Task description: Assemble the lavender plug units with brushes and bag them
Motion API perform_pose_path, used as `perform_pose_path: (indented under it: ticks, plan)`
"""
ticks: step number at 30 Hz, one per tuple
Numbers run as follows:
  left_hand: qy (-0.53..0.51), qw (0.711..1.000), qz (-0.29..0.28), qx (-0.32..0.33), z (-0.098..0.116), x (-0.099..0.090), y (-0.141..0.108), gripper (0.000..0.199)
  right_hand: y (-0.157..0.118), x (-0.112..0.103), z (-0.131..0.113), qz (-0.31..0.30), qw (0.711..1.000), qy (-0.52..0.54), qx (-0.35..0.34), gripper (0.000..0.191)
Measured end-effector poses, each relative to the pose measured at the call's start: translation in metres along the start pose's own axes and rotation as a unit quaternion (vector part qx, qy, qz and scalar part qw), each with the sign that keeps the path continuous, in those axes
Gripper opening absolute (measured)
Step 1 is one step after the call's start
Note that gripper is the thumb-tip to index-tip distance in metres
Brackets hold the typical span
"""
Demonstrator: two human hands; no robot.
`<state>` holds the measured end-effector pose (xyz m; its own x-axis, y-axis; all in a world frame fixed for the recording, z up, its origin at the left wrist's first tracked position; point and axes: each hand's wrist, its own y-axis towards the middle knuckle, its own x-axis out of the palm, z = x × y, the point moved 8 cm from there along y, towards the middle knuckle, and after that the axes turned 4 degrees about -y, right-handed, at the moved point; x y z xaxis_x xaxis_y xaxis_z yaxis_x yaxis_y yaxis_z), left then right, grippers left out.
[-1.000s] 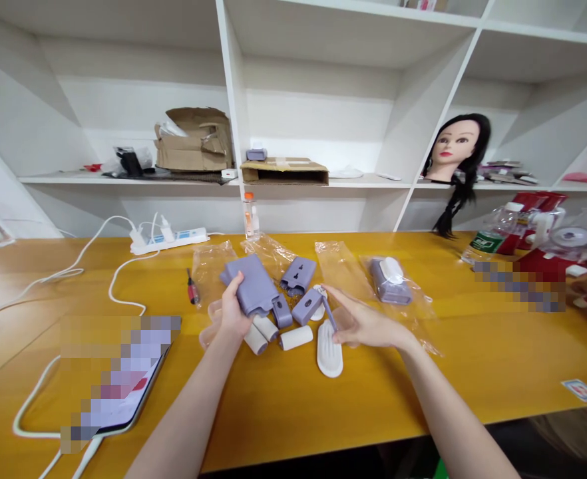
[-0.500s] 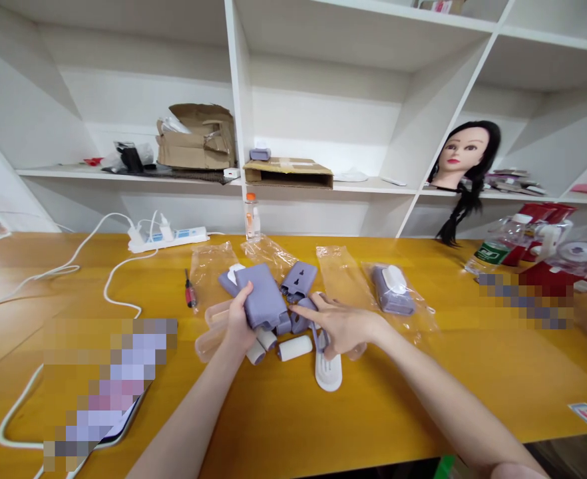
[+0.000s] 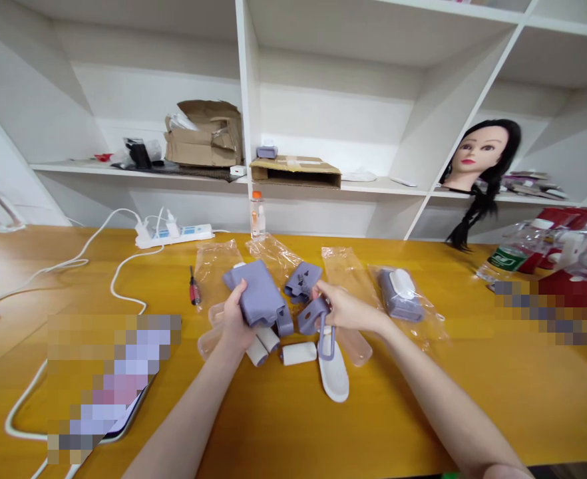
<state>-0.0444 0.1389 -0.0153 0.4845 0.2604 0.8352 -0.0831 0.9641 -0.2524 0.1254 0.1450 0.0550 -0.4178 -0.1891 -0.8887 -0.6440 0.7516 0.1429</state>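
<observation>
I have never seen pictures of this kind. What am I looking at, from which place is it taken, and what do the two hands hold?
There is no machine here: these are a person's two bare hands. One camera, worn on the person's head, looks forward and down, so you see roughly what the person sees. The left hand holds a large purple case. The right hand holds a purple loop and touches a small purple block; whether it also grips the block, I cannot tell. On the table lie white rollers, a white oval piece, a screwdriver, clear plastic bags and a power strip. Behind are white shelves with cardboard boxes and a mannequin head.
</observation>
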Motion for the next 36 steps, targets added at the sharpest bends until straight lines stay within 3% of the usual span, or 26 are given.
perform_pose_path:
  ticks: [4, 8, 12, 14, 16, 20, 22, 26, 29, 36]
  plan:
    - [-0.01, 0.998, -0.06, -0.014, 0.001, 0.006, 0.001, 0.048, 0.001, -0.017, 0.009, 0.012, 0.981, 0.192, 0.03, 0.03]
    - [-0.041, 0.984, -0.163, -0.056, -0.004, 0.021, -0.008, 0.055, -0.002, -0.032, 0.013, 0.083, 0.92, 0.382, 0.017, 0.036]
    - [-0.058, 0.965, -0.208, -0.147, -0.025, 0.027, -0.022, 0.066, -0.006, -0.01, 0.021, 0.156, 0.832, 0.526, 0.076, 0.029]
    - [-0.058, 0.968, -0.188, -0.157, -0.033, 0.025, -0.025, 0.066, -0.005, 0.011, 0.017, 0.155, 0.813, 0.554, 0.089, 0.024]
    - [-0.052, 0.975, -0.156, -0.149, -0.036, 0.022, -0.027, 0.063, -0.005, 0.026, 0.008, 0.134, 0.823, 0.548, 0.073, 0.028]
    - [-0.048, 0.984, -0.121, -0.123, -0.034, 0.024, -0.03, 0.06, -0.012, 0.021, -0.018, 0.092, 0.912, 0.4, -0.022, 0.053]
    - [-0.048, 0.983, -0.131, -0.115, -0.032, 0.028, -0.032, 0.06, -0.019, 0.011, -0.03, 0.059, 0.938, 0.335, -0.067, 0.059]
    - [-0.048, 0.975, -0.188, -0.108, -0.03, 0.036, -0.036, 0.064, -0.03, 0.004, -0.051, -0.003, 0.961, 0.245, -0.125, 0.071]
    - [-0.048, 0.973, -0.199, -0.104, -0.03, 0.035, -0.038, 0.065, -0.03, 0.005, -0.053, 0.035, 0.981, 0.166, -0.093, 0.09]
    - [-0.047, 0.963, -0.231, -0.13, -0.036, 0.039, -0.047, 0.066, -0.029, -0.002, -0.046, 0.126, 0.983, 0.125, -0.056, 0.079]
